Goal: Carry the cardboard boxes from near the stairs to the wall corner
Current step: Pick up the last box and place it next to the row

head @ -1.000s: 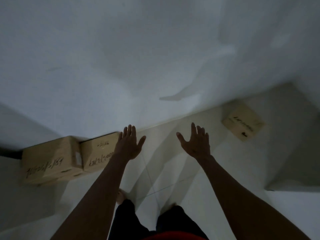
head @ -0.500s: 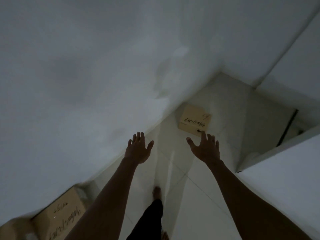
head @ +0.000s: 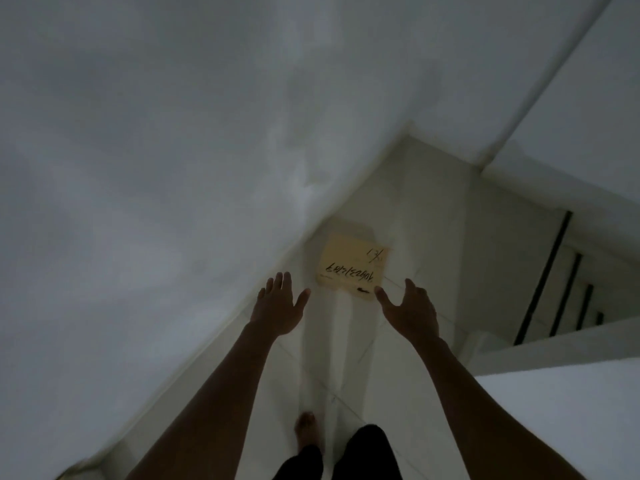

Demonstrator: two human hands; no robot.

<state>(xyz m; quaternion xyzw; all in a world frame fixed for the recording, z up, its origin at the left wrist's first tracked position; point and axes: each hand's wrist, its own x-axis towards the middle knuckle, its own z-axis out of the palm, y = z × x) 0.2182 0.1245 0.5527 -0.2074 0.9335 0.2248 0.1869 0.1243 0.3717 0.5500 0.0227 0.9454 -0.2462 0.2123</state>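
Head view, dim light. One cardboard box (head: pixel 351 268) was in view, count 1, lying flat on the pale tiled floor (head: pixel 408 386) close beside the base of the white wall (head: pixel 156 168) on the left. Its top face carried handwritten black marks: one long string of digits, one shorter mark nr the far right corner, one small dark blot at the near edge; exact digits not legible w/ confidence. Whether the box touched the wall could not be told.

Two hands in view, both bare, both empty. Left hand (head: pixel 278 308) was extended fwd, back of hand up, fingers straight and slightly apart, thumb spread out to the right. Right hand (head: pixel 410 311) was extended fwd, fingers bent downward and apart, thumb pointing toward the box's near right corner. Neither hand touched the box; both appeared just short of its near edge, one to each side.

Two forearms, bare. One bare foot (head: pixel 306 433) on the floor, below the left arm; dark trousers (head: pixel 360 455) at the bottom edge.

Stairs (head: pixel 568 292) at right, descending, w/ four dark strips visible on the steps. A white ledge (head: pixel 568 410) sat at lower right
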